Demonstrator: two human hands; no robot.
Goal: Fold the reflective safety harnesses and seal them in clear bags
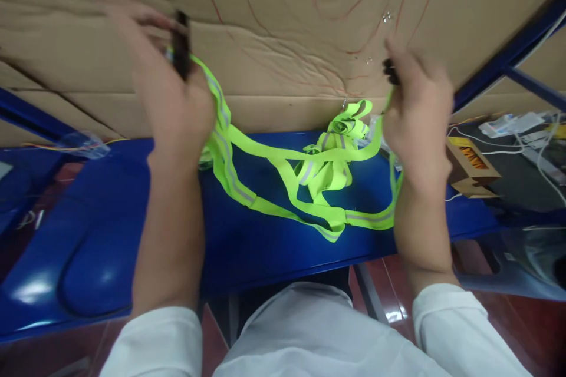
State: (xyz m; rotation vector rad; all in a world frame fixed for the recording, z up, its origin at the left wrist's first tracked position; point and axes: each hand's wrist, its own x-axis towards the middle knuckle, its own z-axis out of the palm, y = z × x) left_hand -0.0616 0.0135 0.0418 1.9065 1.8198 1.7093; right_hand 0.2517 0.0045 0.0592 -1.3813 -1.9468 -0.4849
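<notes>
Neon yellow-green reflective straps (243, 191) with a silver stripe, joined like a harness, hang in loops between my two hands. My left hand (174, 100), blurred, is closed around one end, where a dark buckle-like piece (180, 47) sticks up past the thumb. On the other side my right hand (418, 106) grips the straps too, with a small black fitting (391, 72) showing at its fingertips. Behind the hanging loops, a bunched heap of the same reflective strapping (336, 174) lies on the blue surface (274, 247).
Cardboard (283, 59) with red drawn lines stands behind the blue surface. To the right are an open brown box (473, 168), white cables and small packets (510, 125). A clear plastic item (84, 144) lies at the left. Blue metal bars (490, 73) slant at both sides.
</notes>
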